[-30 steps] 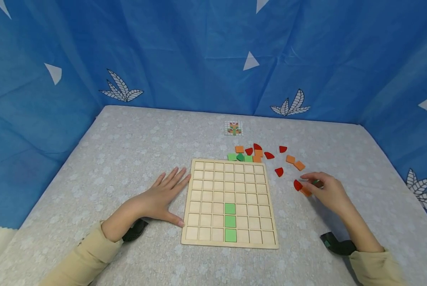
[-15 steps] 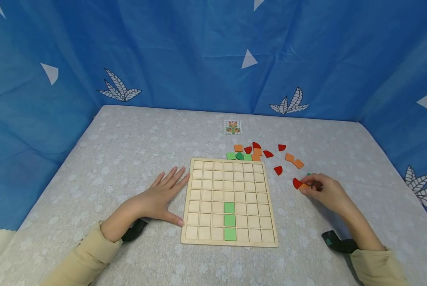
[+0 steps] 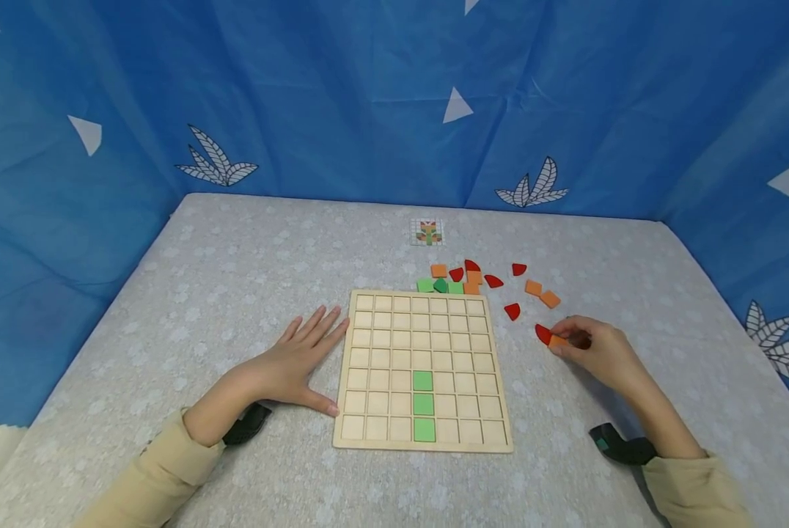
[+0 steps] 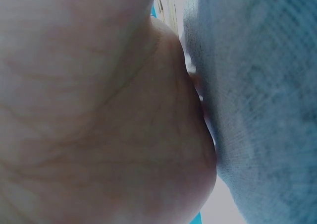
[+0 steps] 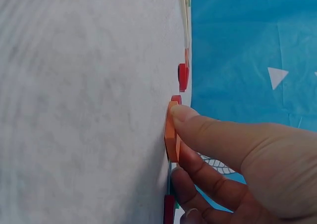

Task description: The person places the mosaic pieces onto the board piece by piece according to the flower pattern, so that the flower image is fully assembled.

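Observation:
My left hand (image 3: pixel 292 370) lies palm down with fingers spread, its fingertips and thumb at the left edge of a wooden grid board (image 3: pixel 400 445). Three light green square tiles (image 3: pixel 424 404) form a column in the board's lower middle. Right of the board, my right hand (image 3: pixel 599 353) pinches an orange square tile (image 5: pixel 171 132) between thumb and fingers, low over the tablecloth. A red quarter-circle piece (image 3: pixel 542 334) lies against that tile's far left side. In the left wrist view, the palm (image 4: pixel 109 115) fills most of the picture.
Red, orange and green pieces lie beyond the board's far right edge, among them a dark green piece (image 3: pixel 441 285) and a red piece (image 3: pixel 512 312). Farther back is a small pattern card (image 3: pixel 427 232). A blue curtain (image 3: pixel 342 95) surrounds the table's back and sides.
My right hand has lowered its fingers onto the orange tile and pinched it. Tile and neighbouring red piece have shifted slightly left and away. My left hand stays put.

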A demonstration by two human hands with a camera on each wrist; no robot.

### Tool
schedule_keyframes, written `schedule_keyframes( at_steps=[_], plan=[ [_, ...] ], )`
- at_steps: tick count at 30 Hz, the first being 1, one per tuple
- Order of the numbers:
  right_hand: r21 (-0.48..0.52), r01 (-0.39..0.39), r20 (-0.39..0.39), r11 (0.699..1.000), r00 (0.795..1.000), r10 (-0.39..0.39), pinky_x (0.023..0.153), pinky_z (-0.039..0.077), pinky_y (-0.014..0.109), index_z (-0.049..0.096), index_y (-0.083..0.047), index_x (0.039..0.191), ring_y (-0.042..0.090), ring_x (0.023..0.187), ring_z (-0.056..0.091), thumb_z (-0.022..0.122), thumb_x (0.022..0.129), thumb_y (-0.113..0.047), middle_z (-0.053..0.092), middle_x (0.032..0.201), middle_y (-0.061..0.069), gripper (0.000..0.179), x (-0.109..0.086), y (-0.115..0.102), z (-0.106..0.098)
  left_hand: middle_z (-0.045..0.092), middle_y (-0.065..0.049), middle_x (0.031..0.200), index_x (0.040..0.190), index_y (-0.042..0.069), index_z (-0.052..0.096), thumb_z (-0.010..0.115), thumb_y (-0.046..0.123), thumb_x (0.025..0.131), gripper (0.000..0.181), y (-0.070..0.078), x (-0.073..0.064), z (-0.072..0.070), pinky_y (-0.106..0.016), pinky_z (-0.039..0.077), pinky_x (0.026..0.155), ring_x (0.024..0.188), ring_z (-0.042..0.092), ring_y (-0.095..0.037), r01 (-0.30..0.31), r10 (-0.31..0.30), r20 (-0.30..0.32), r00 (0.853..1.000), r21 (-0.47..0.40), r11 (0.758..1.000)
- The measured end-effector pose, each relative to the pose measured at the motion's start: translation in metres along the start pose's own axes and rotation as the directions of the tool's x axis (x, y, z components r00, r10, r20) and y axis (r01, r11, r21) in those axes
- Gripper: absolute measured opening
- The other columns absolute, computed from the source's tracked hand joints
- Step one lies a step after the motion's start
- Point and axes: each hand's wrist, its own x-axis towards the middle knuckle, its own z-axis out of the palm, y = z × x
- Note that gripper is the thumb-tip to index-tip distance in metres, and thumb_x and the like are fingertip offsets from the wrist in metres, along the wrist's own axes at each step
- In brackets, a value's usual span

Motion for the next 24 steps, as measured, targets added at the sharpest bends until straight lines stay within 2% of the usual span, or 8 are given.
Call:
schedule_keyframes(
  at_steps=[7,16,24],
  plan=[
    [-0.028,0.035,-0.033,0.999,0.999,-0.036,0.057,0.041,0.029,0.066,-0.003,0.090,0.022,0.069,0.047,0.079,0.070,0.002,0.059,0.080,0.005,0.024,0.0005,-0.0044,0.0030,-0.008,-0.017,0.154,0.151,0.005,0.003,0.064,0.072,0.065,0.125,0.0008,-0.0019,0.0004,-0.055,-0.007,0.105,0.138,-0.012,-0.033,0.002,-0.002,-0.013,1.000,-0.005,1.000],
    [0.004,0.063,-0.035,0.998,0.997,-0.063,0.061,0.046,0.027,0.066,-0.004,0.089,0.021,0.072,0.051,0.080,0.070,0.004,0.059,0.082,0.004,0.025,-0.0026,-0.0016,0.0070,-0.010,-0.016,0.154,0.151,0.006,0.002,0.062,0.076,0.064,0.126,-0.0011,-0.0029,0.0066,-0.054,-0.007,0.106,0.138,-0.013,-0.032,0.004,-0.004,-0.011,1.000,0.011,1.000],
    [0.089,0.018,0.019,0.996,1.000,-0.020,0.059,0.046,0.024,0.065,-0.004,0.095,0.019,0.071,0.052,0.077,0.076,-0.002,0.060,0.082,0.003,0.023,0.0002,0.0023,0.0072,-0.009,-0.016,0.154,0.151,0.006,0.002,0.063,0.074,0.065,0.126,-0.0004,-0.0016,0.0047,-0.055,-0.007,0.105,0.138,-0.012,-0.033,-0.001,0.001,-0.021,1.000,0.000,1.000]
  ],
)
